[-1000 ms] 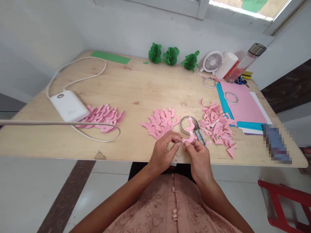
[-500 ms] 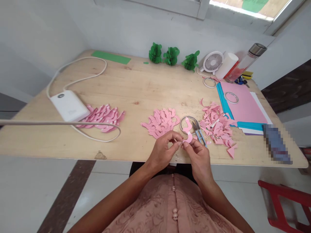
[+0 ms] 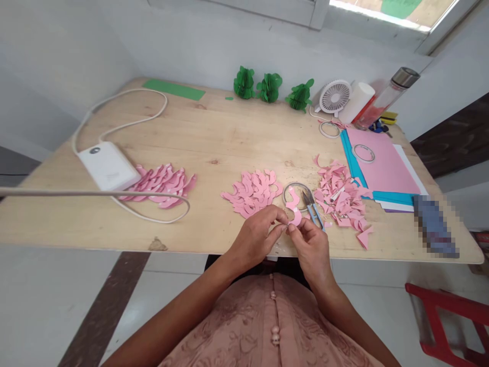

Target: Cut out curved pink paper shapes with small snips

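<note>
A wavy pink paper strip (image 3: 293, 199) with small white patches stands up between my two hands at the table's front edge. My left hand (image 3: 263, 232) pinches the strip's lower end between thumb and finger. My right hand (image 3: 309, 242) is closed on the same end, thumb on top, so the fingertips nearly meet. Right behind the strip lies a roll of tape (image 3: 286, 189). Thread snips (image 3: 314, 210) with blue handles rest beside it. To the left is a heap of wavy pink paper pieces (image 3: 252, 193); to the right, pink paper scraps (image 3: 342, 196).
A white power bank (image 3: 110, 168) with a cable lies left, beside more pink strips (image 3: 166, 186). Green paper figures (image 3: 269, 87), a small fan (image 3: 335, 97) and a bottle (image 3: 385, 99) stand at the back. Coloured sheets (image 3: 385, 163) lie right; a red stool (image 3: 446, 316) stands below.
The upper end of the pink paper strip has tipped slightly to the left. Both hands keep their pinch on its lower end, almost in place.
</note>
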{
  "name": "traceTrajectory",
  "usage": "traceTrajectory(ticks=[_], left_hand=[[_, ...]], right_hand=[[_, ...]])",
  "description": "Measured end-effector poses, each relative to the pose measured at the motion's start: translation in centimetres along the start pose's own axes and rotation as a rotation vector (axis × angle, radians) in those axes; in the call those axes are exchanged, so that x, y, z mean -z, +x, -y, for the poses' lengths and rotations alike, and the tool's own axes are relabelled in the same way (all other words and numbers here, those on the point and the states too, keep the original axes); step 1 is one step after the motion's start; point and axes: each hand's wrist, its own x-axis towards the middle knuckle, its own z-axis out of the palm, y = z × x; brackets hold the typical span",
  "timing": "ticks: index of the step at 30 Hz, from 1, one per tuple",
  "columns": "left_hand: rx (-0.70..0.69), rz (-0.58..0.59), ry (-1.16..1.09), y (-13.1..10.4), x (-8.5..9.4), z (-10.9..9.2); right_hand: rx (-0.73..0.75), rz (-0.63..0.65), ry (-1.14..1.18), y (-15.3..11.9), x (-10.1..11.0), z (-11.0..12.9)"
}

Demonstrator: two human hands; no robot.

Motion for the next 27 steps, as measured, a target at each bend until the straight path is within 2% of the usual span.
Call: traceTrajectory(ticks=[4, 8, 19, 23, 27], left_hand=[[-0.096, 0.027, 0.062, 0.1, 0.2, -0.1], [-0.193, 0.007, 0.163, 0.1, 0.1, -0.1], [-0.372, -0.149, 0.389, -0.6, -0.9, 0.5], [-0.366, -0.181, 0.346, -1.1, -1.3, 0.9], [-0.203, -0.202, 0.110, -1.4, -1.3, 0.8]], right_hand=[[-0.020, 0.023, 0.035, 0.0, 0.0, -0.1], [-0.038, 0.016, 0.079, 0.0, 0.0, 0.1], [-0.219, 0.007, 0.375, 0.0, -0.6, 0.9], [-0.244, 0.000, 0.456, 0.0, -0.6, 0.9], [-0.217, -0.060, 0.427, 0.0, -0.6, 0.9]])
